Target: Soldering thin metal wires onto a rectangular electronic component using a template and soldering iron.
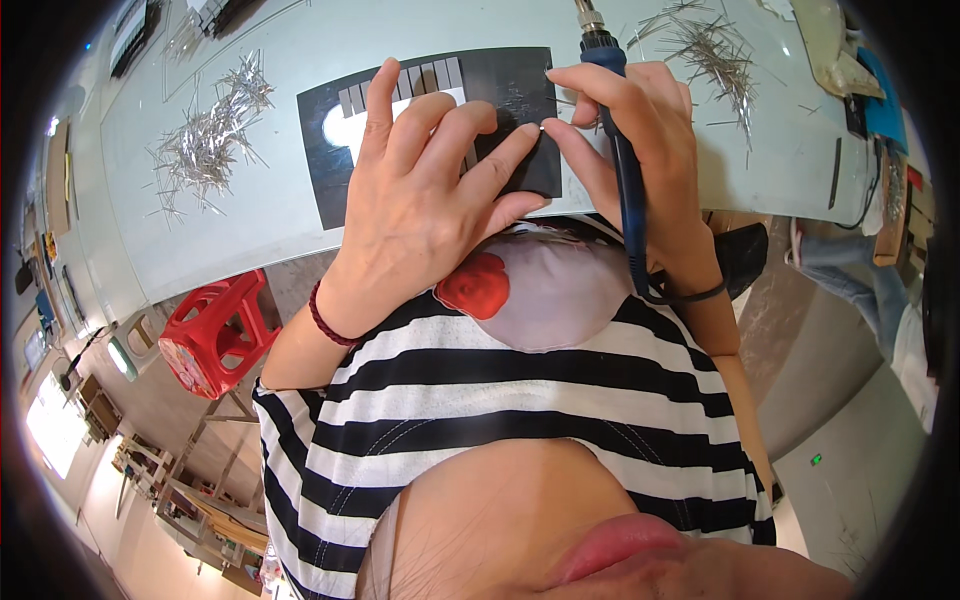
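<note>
My left hand [425,165] lies palm down with its fingers spread over a flat black board [325,185]. Beneath and beyond its fingers shows a white sheet with a row of narrow grey strips [430,78]. At the board's right edge, my right hand [640,130] holds a soldering iron [624,150] with a dark blue handle, its metal end pointing away from me and cut off by the upper frame edge. The right thumb tip nearly meets my left index fingertip at a tiny bright piece, too small to name. My right index fingertip stays apart from that thumb.
Loose piles of thin silvery metal strips lie on the pale tabletop, one left [210,140] and one right [715,60]. A red plastic stool [215,335] stands below the table at left. The iron's cable [685,298] loops by my right forearm. Another person's legs [850,270] show at right.
</note>
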Action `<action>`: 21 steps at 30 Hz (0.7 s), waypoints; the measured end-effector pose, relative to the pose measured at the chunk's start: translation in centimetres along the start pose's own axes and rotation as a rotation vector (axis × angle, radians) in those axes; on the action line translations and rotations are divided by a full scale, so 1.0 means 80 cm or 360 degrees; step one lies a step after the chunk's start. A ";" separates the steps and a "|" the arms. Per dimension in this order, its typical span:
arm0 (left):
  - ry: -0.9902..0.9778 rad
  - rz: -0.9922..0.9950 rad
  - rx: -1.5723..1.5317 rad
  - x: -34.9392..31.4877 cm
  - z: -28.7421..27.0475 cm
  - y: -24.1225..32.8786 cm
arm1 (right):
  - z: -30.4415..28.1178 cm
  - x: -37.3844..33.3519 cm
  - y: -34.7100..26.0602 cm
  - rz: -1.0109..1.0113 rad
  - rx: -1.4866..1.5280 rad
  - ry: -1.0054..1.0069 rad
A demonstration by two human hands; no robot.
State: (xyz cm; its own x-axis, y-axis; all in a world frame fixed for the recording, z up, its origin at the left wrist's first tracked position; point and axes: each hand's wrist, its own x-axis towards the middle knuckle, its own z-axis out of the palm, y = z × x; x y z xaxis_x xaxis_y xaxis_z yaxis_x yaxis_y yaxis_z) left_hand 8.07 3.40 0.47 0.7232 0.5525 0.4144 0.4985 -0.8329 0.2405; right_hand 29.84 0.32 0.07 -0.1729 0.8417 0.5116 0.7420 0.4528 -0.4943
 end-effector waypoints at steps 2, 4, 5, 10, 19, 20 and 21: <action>-0.0005 -0.0008 -0.0005 -0.002 0.003 0.000 | 0.003 -0.002 0.000 0.0031 -0.0034 -0.0034; -0.0007 -0.0015 -0.0013 -0.001 0.002 0.001 | 0.005 -0.004 0.000 0.0083 0.0033 -0.0060; -0.0011 -0.0009 0.0015 0.000 0.001 0.002 | 0.003 -0.004 0.000 0.0087 0.0031 -0.0062; -0.0053 -0.0008 0.0043 0.003 -0.001 0.002 | 0.001 -0.006 0.007 0.0165 0.0034 -0.0039; -0.0100 0.0000 0.0023 0.004 -0.004 -0.001 | -0.008 -0.011 0.006 0.0420 0.0118 0.0093; -0.0100 0.0004 0.0014 0.004 -0.005 -0.001 | -0.007 -0.010 0.004 0.0420 0.0117 0.0095; -0.0102 0.0006 0.0006 0.004 -0.004 -0.001 | -0.004 -0.007 0.002 0.0304 0.0059 0.0084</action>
State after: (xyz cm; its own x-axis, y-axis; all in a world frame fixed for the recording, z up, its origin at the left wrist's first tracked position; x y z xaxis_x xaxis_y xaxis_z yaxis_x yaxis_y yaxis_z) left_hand 8.12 3.68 0.87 0.7542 0.5505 0.3580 0.4974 -0.8348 0.2358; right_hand 30.30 -0.20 -0.07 0.0034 0.8971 0.4417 0.7337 0.2979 -0.6106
